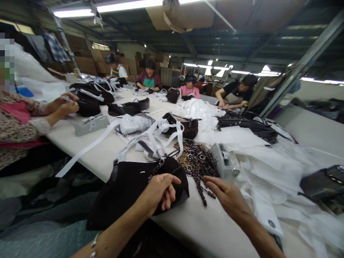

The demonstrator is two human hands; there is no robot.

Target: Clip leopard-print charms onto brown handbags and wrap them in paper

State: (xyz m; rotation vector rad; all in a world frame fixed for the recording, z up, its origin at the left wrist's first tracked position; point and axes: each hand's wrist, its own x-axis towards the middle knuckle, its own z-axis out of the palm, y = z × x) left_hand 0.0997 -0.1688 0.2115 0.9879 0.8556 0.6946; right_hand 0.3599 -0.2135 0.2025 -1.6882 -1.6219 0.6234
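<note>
"Black bag (118, 193): where is it?"

"At the near edge of the table (193, 225), partly over the edge, with the left hand (163, 193) above its right end."

"How does that hand stand?"

"Index finger stretched out to the right, the other fingers half curled. I can't tell whether something thin is caught in it. A bracelet (94, 244) circles the wrist."

"And the right hand (223, 191)?"

"Fingers close together, tips at the right side of the beaded chains (197, 156). Whether they grip a strand, I can't tell."

"What lies around those chains?"

"They're heaped just right of the bag, with silver rings among them. A grey tape dispenser (223, 165) stands to their right, beside white sheets (255, 175). White strips (180, 138) loop up behind the near bag, and a second dark bag (190, 130) sits farther back."

"Anyone else?"

"1 person (16, 125) on the left, both hands raised near another dark bag (88, 102), and at least 4 people (149, 83) along the far side."
</note>
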